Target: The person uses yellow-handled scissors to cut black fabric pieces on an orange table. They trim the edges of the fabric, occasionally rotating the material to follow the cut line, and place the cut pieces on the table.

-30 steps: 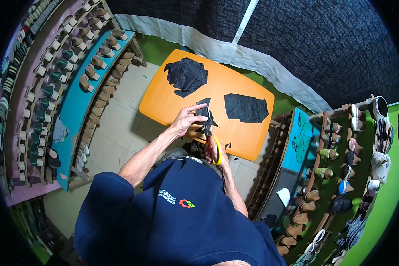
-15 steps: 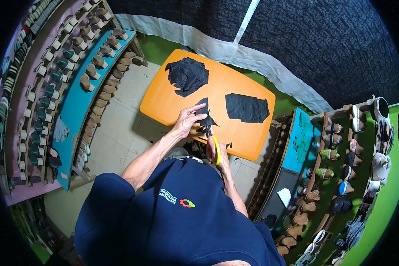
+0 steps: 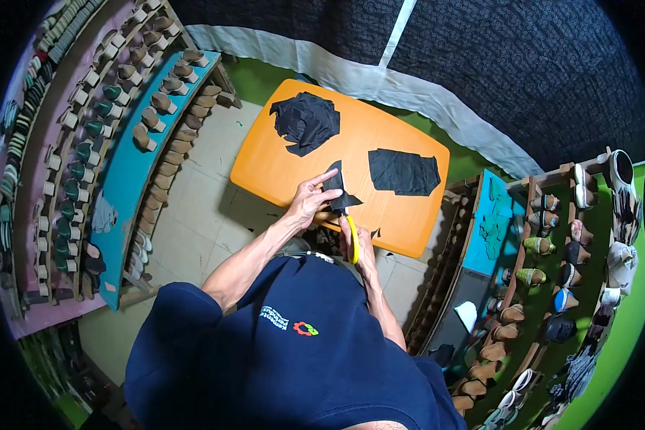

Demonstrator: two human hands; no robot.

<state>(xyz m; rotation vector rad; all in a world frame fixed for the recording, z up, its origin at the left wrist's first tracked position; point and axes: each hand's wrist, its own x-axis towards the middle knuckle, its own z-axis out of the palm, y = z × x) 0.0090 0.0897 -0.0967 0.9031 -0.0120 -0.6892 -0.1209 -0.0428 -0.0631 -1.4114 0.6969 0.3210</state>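
Observation:
My left hand (image 3: pixel 309 201) pinches a small black piece of material (image 3: pixel 338 189) above the near edge of an orange table (image 3: pixel 279 165). My right hand (image 3: pixel 358 240) grips yellow-handled scissors (image 3: pixel 352 233), whose blades reach into that piece from below. Two bigger black pieces lie on the table: a crumpled pile (image 3: pixel 306 122) at the far left and a flat rectangular sheet (image 3: pixel 404 172) at the right. A tiny black scrap (image 3: pixel 373 232) lies by the table's near edge.
Slanted racks of shoe lasts and soles (image 3: pixel 121 115) stand along the left. More racks with sandals and shoes (image 3: pixel 552 287) fill the right. A dark patterned cloth wall (image 3: pixel 516 57) hangs behind the table. Pale tile floor (image 3: pixel 193 208) lies between table and left rack.
The scissors have worked further up into the black piece, and my left hand has turned the piece slightly. The pieces on the table have not moved.

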